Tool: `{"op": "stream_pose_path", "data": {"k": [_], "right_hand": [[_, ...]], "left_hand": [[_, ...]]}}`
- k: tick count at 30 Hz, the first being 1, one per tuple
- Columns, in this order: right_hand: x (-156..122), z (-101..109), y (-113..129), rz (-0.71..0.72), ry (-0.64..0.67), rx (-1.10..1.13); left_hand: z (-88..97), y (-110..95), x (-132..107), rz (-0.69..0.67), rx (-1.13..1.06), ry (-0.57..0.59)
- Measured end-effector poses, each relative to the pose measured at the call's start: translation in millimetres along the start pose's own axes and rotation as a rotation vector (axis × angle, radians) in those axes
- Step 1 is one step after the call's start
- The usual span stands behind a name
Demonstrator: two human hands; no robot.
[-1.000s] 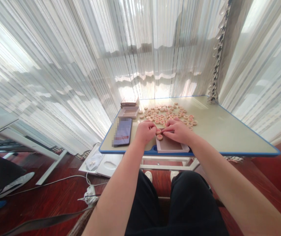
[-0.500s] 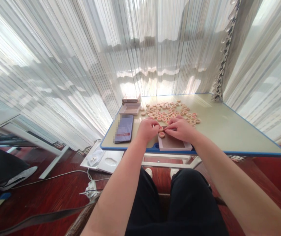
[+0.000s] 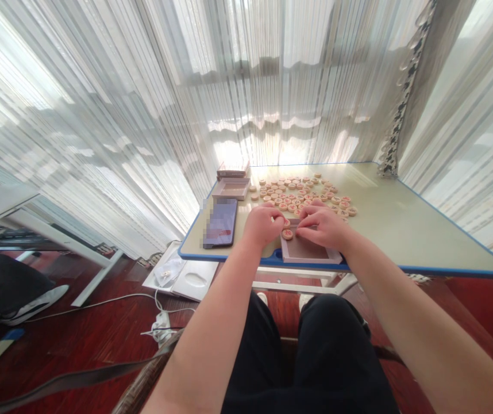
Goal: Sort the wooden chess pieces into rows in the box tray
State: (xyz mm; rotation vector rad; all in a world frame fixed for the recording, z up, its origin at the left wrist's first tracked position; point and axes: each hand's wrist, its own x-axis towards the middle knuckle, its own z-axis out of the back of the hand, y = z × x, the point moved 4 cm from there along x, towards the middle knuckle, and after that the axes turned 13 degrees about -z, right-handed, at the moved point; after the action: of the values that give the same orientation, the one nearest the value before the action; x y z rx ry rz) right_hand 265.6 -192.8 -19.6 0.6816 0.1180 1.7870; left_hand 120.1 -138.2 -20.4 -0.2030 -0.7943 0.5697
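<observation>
My left hand [image 3: 264, 225] and my right hand [image 3: 322, 225] rest together at the far end of a shallow grey-brown box tray [image 3: 311, 253] on the table's near edge. Both hands have curled fingers that meet over round wooden chess pieces. One piece with a red mark [image 3: 287, 234] lies in the tray's left corner between my hands, and another [image 3: 287, 223] sits just behind it. Several loose wooden pieces [image 3: 300, 192] lie scattered on the table beyond my hands. What the fingertips pinch is too small to make out.
The pale table with a blue rim [image 3: 423, 230] stands against sheer white curtains. A phone [image 3: 219, 223] lies at the left, with a second small box [image 3: 231, 188] and a flat case [image 3: 232, 171] behind it. Cables and a white tray [image 3: 181, 276] lie on the red wooden floor.
The view has shifted slightly, so the table sits more to the right. My hands stay together at the tray's far end, with small finger movements over the pieces.
</observation>
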Motion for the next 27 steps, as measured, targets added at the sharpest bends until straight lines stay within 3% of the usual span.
{"op": "stream_pose_path", "data": {"k": [7, 18, 22, 27], "right_hand": [[-0.2, -1.2, 1.0, 0.033, 0.012, 0.006], [0.2, -1.1, 4.0, 0.039, 0.032, 0.024], [0.0, 3.7, -0.2, -0.036, -0.104, 0.025], [1.2, 14.1, -14.8, -0.248, -0.364, 0.008]], "left_hand": [[2.2, 2.7, -0.4, -0.016, 0.004, -0.060], [0.2, 7.7, -0.1, 0.043, 0.061, -0.050], [0.1, 10.3, -0.1, 0.100, 0.091, -0.060], [7.6, 10.5, -0.6, 0.131, 0.092, -0.129]]}}
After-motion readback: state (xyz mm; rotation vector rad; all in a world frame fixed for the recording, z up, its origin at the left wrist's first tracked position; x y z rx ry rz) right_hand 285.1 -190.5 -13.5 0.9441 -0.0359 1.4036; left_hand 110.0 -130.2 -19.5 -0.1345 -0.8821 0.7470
